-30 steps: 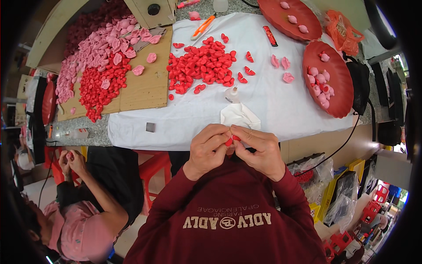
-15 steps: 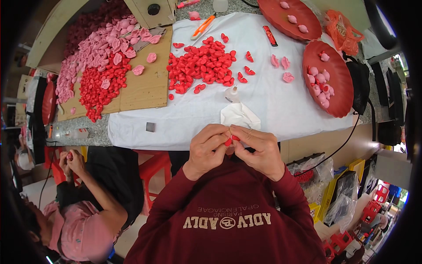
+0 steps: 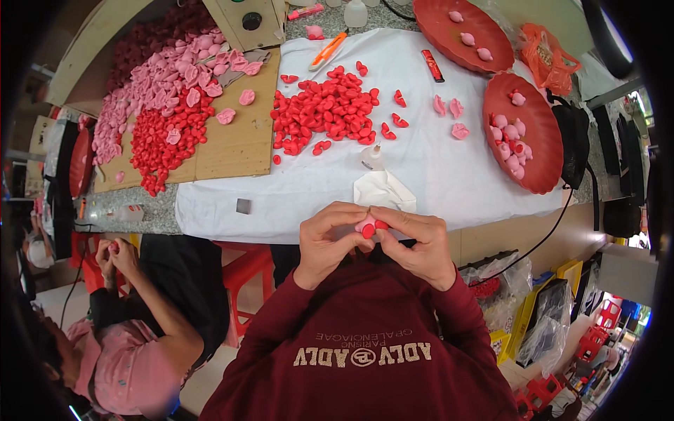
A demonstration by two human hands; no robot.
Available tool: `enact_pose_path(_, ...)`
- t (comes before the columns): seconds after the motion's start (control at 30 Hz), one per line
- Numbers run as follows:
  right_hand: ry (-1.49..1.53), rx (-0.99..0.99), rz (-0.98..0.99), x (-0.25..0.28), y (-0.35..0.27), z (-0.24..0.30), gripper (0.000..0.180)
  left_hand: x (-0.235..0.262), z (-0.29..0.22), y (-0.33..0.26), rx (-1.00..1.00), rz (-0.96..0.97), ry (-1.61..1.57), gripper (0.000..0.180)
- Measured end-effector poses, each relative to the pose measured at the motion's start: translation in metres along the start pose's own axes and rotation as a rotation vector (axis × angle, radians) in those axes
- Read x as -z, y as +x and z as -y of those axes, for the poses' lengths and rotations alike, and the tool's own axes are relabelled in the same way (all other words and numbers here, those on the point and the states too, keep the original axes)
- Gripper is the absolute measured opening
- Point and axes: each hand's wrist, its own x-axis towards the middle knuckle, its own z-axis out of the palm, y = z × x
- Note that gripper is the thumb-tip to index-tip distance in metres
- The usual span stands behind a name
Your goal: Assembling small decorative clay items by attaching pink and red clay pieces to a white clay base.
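Observation:
My left hand (image 3: 324,242) and my right hand (image 3: 419,247) meet at the near table edge, fingertips closed around a small pink piece with red parts (image 3: 369,226). Two rounded red parts show on its near side; the fingers hide some of the rest. Just beyond lie a folded white paper (image 3: 382,191) and a small bottle with a pointed tip (image 3: 372,158). Farther back is a heap of shiny red parts (image 3: 326,105) on the white cloth (image 3: 435,182). Several loose pink hollow pieces (image 3: 460,131) lie to its right.
Red scalloped trays with pink pieces, one nearer (image 3: 540,168) and one farther (image 3: 477,59), stand at right. Cardboard (image 3: 232,151) bears pink and red heaps at left. An orange cutter (image 3: 328,50) lies at the back. A co-worker (image 3: 140,351) sits at left, holding something small.
The held piece has turned in my fingers, so its pink body and both red parts now show more. My hands stay in nearly the same place; the view has shifted slightly.

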Motion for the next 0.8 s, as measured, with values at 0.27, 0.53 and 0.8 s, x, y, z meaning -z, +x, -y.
enact_pose_path(0.27,0.076,-0.120,0.075,0.004,-0.002,-0.001,0.032,0.007,0.007,-0.003,-0.048,0.040,-0.033,0.021)
enact_pose_path(0.53,0.130,-0.165,0.092,0.003,0.001,0.008,0.032,0.003,0.015,-0.013,0.180,-0.061,-0.376,0.016)
enact_pose_path(0.8,0.057,0.059,-0.089,-0.010,-0.001,0.003,0.020,-0.014,0.026,-0.019,0.314,-0.105,-1.052,0.017)
